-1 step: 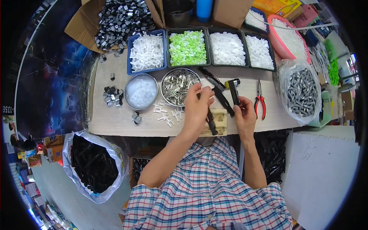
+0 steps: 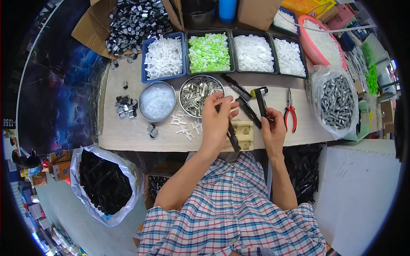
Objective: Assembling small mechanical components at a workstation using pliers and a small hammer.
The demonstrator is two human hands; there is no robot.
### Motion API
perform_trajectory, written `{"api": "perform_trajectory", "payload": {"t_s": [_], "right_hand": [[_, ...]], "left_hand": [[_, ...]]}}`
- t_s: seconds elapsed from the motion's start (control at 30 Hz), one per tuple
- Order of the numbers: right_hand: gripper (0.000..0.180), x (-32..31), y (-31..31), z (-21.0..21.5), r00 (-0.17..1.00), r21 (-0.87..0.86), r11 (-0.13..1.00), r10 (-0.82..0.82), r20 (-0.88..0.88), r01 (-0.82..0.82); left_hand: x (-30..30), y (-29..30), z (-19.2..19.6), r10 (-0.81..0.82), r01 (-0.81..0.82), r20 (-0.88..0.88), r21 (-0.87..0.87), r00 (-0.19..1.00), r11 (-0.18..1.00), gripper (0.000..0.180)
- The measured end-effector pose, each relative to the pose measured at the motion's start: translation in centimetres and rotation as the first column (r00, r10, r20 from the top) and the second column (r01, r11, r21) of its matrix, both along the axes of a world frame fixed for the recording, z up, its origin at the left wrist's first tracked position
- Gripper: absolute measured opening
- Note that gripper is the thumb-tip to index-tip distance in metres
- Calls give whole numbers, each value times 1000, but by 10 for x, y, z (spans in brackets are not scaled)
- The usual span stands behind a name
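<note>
Head view, left hand [image 2: 218, 121]: closed around a thin black bar [image 2: 232, 135], fingertips pinched near its upper end, just beside the round steel bowl of metal pins [image 2: 200, 94].
Head view, right hand [image 2: 273, 130]: grasping the handle of a small black hammer [image 2: 260, 100], head raised toward the far trays.
Head view, black bar: lying slantwise over a cream plastic jig block [image 2: 242, 134] at the near edge of the wooden bench [image 2: 128, 132], lower end overhanging toward the checked shirt.
Head view, risk at the bar: likely to slide or twist off the jig block if struck off-centre, with nothing seen clamping it.
Head view, risk to fingers: left fingertips close to the hammer's path; a glancing blow could land on them.
Head view, risk at the bowl: left wrist close to the rim; a nudge could tip pins out among the white cross pieces [image 2: 185, 127] scattered alongside.
Head view, risk at the edge: jig block right at the bench lip; a hard knock could push it off toward the black bag of parts [image 2: 102, 181] below.
Head view, nearby tools: red-handled pliers [image 2: 290, 112] and a second black bar [image 2: 237, 88], near the right hand, apt to be knocked by a wide swing.
</note>
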State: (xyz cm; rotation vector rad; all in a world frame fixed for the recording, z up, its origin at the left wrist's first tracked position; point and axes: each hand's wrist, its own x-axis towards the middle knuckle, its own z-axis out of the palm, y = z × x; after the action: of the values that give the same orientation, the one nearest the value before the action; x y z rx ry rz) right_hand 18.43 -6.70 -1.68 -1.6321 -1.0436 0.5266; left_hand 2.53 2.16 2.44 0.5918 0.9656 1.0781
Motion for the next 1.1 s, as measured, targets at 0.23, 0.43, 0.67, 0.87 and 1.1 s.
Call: {"api": "perform_trajectory", "payload": {"t_s": [0.23, 0.43, 0.67, 0.87, 1.1], "right_hand": [[22, -19, -10, 24, 855, -20, 941, 315, 411, -337], [22, -32, 5, 16, 646, -113, 890, 404, 648, -443], [26, -33, 4, 18, 499, -152, 877, 393, 772, -455], [29, -35, 1, 18, 437, -214, 858, 435, 787, -468], [29, -47, -9, 44, 684, -118, 846, 495, 536, -520]], "left_hand": [[-56, -17, -14, -58, 27, 166, 182, 984, 983, 24], [-71, -36, -25, -23, -24, 245, 185, 969, 982, 33], [-85, -46, -29, -38, -44, 409, 189, 912, 981, 34], [-91, -52, -36, -130, 67, 233, 261, 964, 963, 30], [-100, -64, -45, -205, 185, 25, 332, 979, 925, 21]]}}
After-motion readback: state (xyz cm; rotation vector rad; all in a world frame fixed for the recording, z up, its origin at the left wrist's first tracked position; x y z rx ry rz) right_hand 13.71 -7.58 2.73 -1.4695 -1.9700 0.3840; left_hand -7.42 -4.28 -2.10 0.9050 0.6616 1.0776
